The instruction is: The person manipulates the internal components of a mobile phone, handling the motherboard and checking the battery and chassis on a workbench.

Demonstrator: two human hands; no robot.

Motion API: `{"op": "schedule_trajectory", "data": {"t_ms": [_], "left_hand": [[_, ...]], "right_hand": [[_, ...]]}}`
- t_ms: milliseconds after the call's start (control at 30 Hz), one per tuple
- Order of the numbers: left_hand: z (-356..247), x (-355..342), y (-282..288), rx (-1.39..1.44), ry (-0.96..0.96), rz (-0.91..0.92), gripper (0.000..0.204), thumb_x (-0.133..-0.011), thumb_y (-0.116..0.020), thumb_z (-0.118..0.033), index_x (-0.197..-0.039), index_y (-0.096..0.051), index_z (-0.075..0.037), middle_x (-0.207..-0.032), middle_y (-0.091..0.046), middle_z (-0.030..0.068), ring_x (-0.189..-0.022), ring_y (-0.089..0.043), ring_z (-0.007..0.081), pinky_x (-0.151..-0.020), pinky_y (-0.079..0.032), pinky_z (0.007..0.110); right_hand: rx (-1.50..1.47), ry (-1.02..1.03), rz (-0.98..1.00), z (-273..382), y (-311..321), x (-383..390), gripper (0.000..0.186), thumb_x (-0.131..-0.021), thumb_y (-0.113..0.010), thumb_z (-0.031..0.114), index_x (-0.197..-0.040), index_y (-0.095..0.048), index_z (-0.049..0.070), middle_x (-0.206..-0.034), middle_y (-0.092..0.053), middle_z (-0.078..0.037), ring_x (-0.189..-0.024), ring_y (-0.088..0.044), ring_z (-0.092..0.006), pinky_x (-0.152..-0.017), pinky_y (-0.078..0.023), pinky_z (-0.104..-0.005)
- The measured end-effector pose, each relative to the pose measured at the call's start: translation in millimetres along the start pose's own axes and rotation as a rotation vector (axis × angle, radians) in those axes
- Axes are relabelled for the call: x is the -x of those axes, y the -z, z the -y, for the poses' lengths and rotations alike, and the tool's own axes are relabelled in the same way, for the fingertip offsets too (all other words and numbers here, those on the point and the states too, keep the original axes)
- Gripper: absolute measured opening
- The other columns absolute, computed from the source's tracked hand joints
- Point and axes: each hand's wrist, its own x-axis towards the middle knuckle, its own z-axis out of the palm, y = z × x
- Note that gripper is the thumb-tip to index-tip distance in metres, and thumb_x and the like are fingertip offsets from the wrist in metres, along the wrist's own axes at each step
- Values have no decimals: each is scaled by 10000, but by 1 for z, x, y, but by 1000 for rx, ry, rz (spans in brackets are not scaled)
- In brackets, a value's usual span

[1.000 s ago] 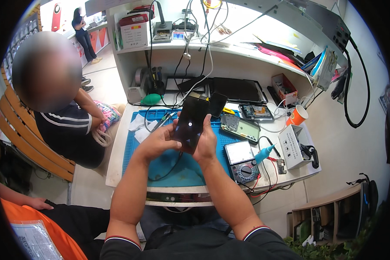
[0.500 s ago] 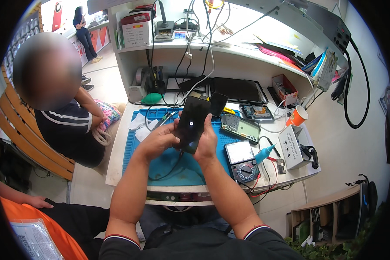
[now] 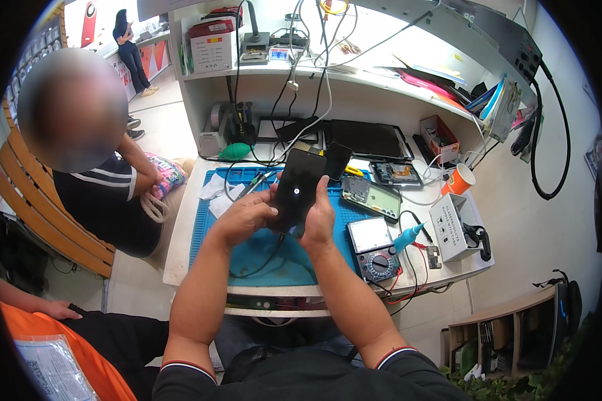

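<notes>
Between my two hands a black smartphone (image 3: pixel 299 180) is held above the blue work mat (image 3: pixel 261 271), its dark screen showing a small white mark. My left hand (image 3: pixel 242 217) grips its left edge, thumb at the lower screen. Around the right edge my right hand (image 3: pixel 319 217) is closed, thumb along the side. A dark cable (image 3: pixel 267 256) runs from the phone's lower end down to the mat. Just behind lies another dark phone (image 3: pixel 338 160). To the right rest an opened phone with a pale green panel (image 3: pixel 379 200) and an opened device with bare inner parts (image 3: pixel 396 173).
An analog multimeter (image 3: pixel 374 250) with red and black leads and a blue dropper bottle (image 3: pixel 409 236) stand right of the mat. Farther right are a white box (image 3: pixel 451 230) and an orange cup (image 3: pixel 458 179). A green air blower (image 3: pixel 235 152) sits back left. People sit at my left.
The phone and both hands stay almost where they were. Nothing has been let go or taken up.
</notes>
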Motion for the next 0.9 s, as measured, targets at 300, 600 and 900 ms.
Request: {"op": "schedule_trajectory", "data": {"t_ms": [300,600,900], "left_hand": [[3,-2,-1,33,-21,1,435,-986,-501,-124,-1403,-562,-12,-1175,-699,92,-1031,-703,207,-910,-555,380],[8,-6,7,80,-15,0,393,-1045,-483,-174,-1391,-573,-11,-1166,-706,100,-994,-704,200,-883,-559,384],[10,-5,13,209,3,15,415,-1025,-515,-82,-1418,-583,35,-1362,-652,71,-1210,-649,178,-1083,-486,316]], "right_hand": [[-17,9,11,-2,2,-1,605,-1152,-299,546,-1386,-568,58,-1229,-704,-130,-1075,-726,-281,-942,-618,-451],[-9,18,4,0,0,0,605,-1151,-299,547,-1376,-572,56,-1220,-705,-132,-1073,-727,-281,-938,-621,-450],[13,24,9,0,-1,0,611,-1147,-307,558,-1383,-572,60,-1221,-707,-129,-1075,-727,-276,-935,-624,-443]]}}
